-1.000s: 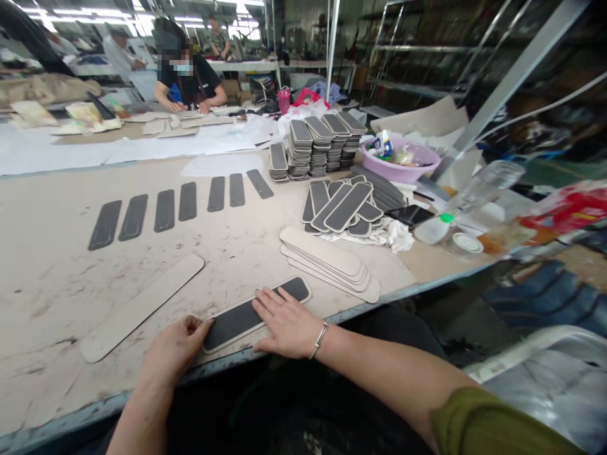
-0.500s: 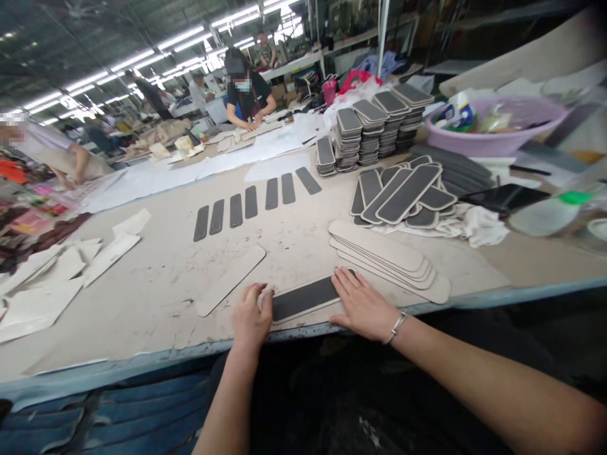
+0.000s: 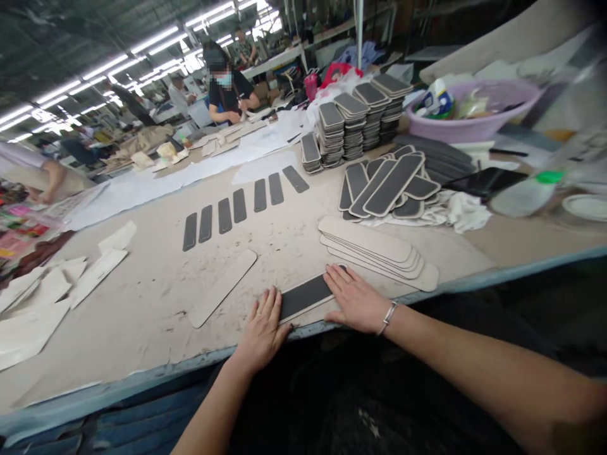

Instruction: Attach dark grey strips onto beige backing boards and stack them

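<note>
At the near edge of the table [image 3: 142, 303], in the head view, we have both hands flat and open on one strip [image 3: 303, 296]: the left hand [image 3: 263, 328] presses its near end, the right hand [image 3: 355, 300] covers its far end, neither gripping. The strip is a long, round-ended pale board with a dark, matte, slightly rough-looking pad laid on top, leaving a thin light border.

We judge the main risk to be the dark pad sliding askew under uneven pressure, so the border comes out lopsided; the strip also lies close to the table's lip and could slip off if pushed towards us.

Just beside the right hand lies a stack of bare boards [image 3: 374, 253], smooth and cream. One single board [image 3: 222, 287] lies to the left. Further off, a row of dark pads [image 3: 239, 205], a loose heap of finished strips [image 3: 389, 186] on white cloth, and neat piles [image 3: 353, 123] behind. A purple basin [image 3: 474, 120] stands at right.
</note>
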`<action>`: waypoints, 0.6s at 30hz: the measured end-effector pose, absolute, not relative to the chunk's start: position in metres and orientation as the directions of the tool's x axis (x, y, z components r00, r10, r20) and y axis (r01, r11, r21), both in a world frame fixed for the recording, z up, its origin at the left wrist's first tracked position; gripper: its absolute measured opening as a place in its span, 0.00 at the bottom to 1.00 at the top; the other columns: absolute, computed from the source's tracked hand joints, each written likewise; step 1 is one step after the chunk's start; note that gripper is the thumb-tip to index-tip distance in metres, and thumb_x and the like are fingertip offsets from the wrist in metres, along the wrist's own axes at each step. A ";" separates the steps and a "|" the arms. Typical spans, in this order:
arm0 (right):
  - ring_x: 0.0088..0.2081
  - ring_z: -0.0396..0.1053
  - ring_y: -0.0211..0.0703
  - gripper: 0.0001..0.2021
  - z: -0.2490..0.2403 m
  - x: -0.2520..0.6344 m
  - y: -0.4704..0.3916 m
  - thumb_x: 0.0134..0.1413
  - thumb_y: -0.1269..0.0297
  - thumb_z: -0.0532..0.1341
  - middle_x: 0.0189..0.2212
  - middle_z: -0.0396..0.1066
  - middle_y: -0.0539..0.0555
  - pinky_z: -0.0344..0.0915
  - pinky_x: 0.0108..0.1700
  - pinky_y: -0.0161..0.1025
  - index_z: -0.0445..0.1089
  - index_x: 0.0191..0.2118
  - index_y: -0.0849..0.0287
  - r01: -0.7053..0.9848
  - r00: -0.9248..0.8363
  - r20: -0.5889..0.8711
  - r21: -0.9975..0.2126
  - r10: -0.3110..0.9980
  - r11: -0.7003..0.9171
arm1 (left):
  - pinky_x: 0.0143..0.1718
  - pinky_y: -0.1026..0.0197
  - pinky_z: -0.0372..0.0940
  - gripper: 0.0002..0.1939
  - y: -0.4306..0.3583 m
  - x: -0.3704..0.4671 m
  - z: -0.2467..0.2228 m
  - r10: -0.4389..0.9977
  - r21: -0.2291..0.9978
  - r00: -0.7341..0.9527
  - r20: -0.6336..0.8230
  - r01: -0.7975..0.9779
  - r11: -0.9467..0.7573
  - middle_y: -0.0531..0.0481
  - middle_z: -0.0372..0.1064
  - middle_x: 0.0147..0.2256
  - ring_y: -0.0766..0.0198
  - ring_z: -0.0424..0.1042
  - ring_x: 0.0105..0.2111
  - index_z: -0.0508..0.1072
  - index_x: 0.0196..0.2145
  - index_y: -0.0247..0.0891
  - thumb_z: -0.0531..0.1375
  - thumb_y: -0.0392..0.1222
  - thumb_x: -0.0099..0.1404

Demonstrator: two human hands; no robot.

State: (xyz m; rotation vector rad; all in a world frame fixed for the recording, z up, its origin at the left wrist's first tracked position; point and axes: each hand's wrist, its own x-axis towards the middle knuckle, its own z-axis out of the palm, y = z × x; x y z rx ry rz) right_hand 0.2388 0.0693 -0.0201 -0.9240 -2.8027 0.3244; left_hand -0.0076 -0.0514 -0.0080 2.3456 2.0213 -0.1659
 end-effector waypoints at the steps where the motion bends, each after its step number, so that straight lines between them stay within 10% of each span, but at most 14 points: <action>1: 0.62 0.38 0.56 0.45 -0.018 0.239 0.069 0.48 0.37 0.51 0.62 0.42 0.67 0.38 0.61 0.51 0.49 0.61 0.73 0.570 -0.789 0.087 -0.265 0.608 0.778 | 0.59 0.46 0.45 0.35 -0.053 -0.010 -0.010 0.984 -0.057 0.151 -0.092 0.986 -0.157 0.37 0.34 0.63 0.51 0.36 0.62 0.37 0.63 0.31 0.43 0.53 0.66; 10: 0.63 0.37 0.49 0.43 -0.013 0.212 0.048 0.51 0.35 0.43 0.62 0.44 0.60 0.35 0.62 0.50 0.47 0.61 0.67 0.405 -0.871 0.157 -0.307 0.465 0.861 | 0.57 0.44 0.48 0.37 -0.049 -0.017 -0.032 0.972 -0.137 0.234 0.029 0.964 -0.228 0.37 0.36 0.62 0.48 0.38 0.62 0.34 0.63 0.32 0.46 0.52 0.64; 18: 0.63 0.35 0.53 0.45 -0.013 0.259 0.083 0.49 0.36 0.47 0.63 0.37 0.63 0.34 0.61 0.51 0.45 0.62 0.69 0.582 -0.792 -0.042 -0.351 0.608 0.734 | 0.58 0.44 0.45 0.33 -0.052 -0.015 -0.026 0.984 -0.066 0.167 -0.053 0.983 -0.171 0.40 0.36 0.63 0.51 0.38 0.62 0.35 0.63 0.34 0.44 0.48 0.65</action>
